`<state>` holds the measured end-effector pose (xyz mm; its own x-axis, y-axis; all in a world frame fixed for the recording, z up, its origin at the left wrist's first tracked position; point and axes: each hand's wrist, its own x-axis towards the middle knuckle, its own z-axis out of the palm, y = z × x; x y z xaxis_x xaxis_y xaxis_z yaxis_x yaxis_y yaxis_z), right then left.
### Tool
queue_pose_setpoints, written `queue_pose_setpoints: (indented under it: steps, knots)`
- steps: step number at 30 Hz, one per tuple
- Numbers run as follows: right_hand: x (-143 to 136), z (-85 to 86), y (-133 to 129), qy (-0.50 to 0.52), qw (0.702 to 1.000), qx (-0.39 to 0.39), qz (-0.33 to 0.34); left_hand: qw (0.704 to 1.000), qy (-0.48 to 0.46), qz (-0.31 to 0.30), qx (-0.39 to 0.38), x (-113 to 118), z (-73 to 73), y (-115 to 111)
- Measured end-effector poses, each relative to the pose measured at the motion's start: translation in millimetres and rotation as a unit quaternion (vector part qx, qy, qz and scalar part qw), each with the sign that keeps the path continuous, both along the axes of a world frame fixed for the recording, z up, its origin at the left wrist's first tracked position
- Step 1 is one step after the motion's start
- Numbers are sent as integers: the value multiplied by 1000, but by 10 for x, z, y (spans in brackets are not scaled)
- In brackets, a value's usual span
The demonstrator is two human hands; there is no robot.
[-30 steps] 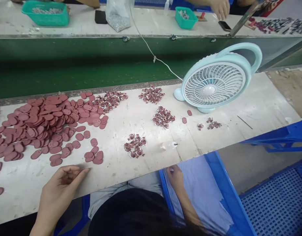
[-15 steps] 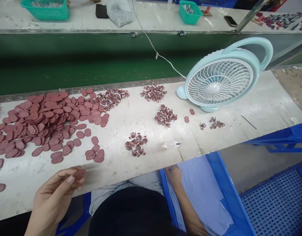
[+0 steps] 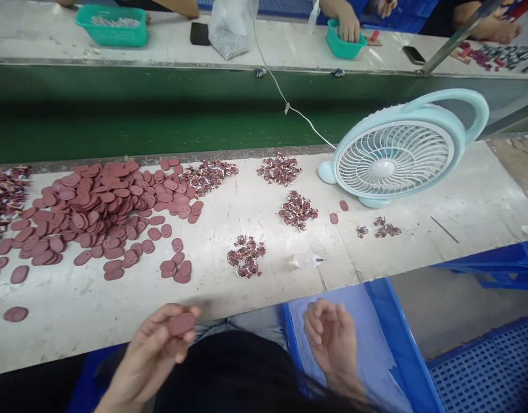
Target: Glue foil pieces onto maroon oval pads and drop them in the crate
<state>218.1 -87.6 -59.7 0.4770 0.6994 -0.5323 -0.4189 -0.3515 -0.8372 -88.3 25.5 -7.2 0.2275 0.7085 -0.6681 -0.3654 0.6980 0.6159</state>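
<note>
Head view, left hand [image 3: 149,351]: pinches at least one maroon oval disc [image 3: 182,324] at its fingertips.
Held disc: left of the needle-tipped bottle [image 3: 304,261], on its near side; long axis roughly sideways, toward the right hand [image 3: 335,338].
Right hand: half-curled, no item visible in it, above the lined blue crate [image 3: 403,338], on the bottle's near side.
Disc pile [image 3: 100,201]: left of the bottle.

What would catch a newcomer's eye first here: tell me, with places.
The big pale blue fan stands out first, on the right of the white bench. Next comes the heap of reddish-brown ovals spread over the bench's left side. Nearer the viewer, the left hand holds an oval piece by the bench's front edge.
</note>
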Motion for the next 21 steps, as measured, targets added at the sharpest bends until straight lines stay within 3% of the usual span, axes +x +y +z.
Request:
queue_pose_setpoints:
  steps: [1, 2, 3, 5, 6, 10, 14, 16, 21]
  knots:
    - [-17, 88, 131, 95, 995, 26, 9, 999, -25, -25, -6, 106, -30, -57]
    - [-22, 147, 281, 262, 962, 73, 2, 998, -47, -49, -11, 205, -60, -111]
    - [-16, 182, 439, 405, 906, 121, -14, 995, -67, -70, -15, 290, -89, -159]
    - [16, 203, 725, 543, 817, 190, -40, 990, -99, -94, -20, 409, -138, -235]
    - [30, 207, 832, 559, 801, 208, -45, 988, -114, -99, -22, 442, -155, -263]
    - [-40, 325, 918, 533, 816, 220, -35, 983, -155, -93, -37, 482, -166, -301]
    - [-307, 562, 690, 330, 929, 166, -27, 982, -165, -74, -63, 529, -125, -269]
    - [-438, 629, 603, 228, 966, 118, -10, 982, -159, -74, -65, 573, -100, -254]
    - [-568, 599, 569, 194, 978, 72, 7, 984, -157, -62, -48, 694, -46, -271]
